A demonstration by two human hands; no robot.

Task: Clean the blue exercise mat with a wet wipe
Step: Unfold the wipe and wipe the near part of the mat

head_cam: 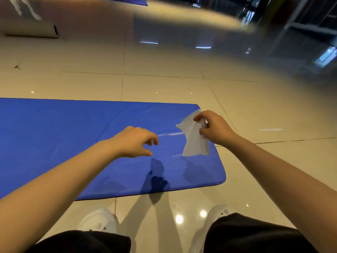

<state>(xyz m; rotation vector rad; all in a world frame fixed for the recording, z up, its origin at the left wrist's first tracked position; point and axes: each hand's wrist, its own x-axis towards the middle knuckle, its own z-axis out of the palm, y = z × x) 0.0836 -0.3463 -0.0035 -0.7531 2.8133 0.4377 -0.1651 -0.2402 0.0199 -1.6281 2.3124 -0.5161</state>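
Right hand [215, 128] pinches a white wet wipe [194, 139] by its upper part, fingers and thumb curled onto it; the wipe hangs down crumpled, lower edge loose above the mat, not clearly touching it. Left hand [135, 142] held out over the mat, holds nothing, fingers loosely curled, thumb and forefinger a little apart, pointed toward the wipe but apart from it. Both forearms bare, reaching forward from the bottom of the view.

Blue exercise mat [73, 143] lies flat on the floor, running off the left edge of the frame; its right end with rounded corners is under the wipe. Faint wet-looking streaks [170, 134] on the mat between the two hands and just left of the wipe's lower edge. Shadows of the hands fall on the mat near its front edge.

Glossy beige tiled floor [164, 84] all around, with light reflections. Person's white shoes [99, 222] just in front of the mat's near edge, dark trouser legs [255, 238] at bottom. Far upper left: a rolled pale mat [31, 29] lying on the floor, open end facing right. Another blue mat's edge [127, 1] at the top. Upper right: dark metal framing [299, 24], blurred. No containers visible.
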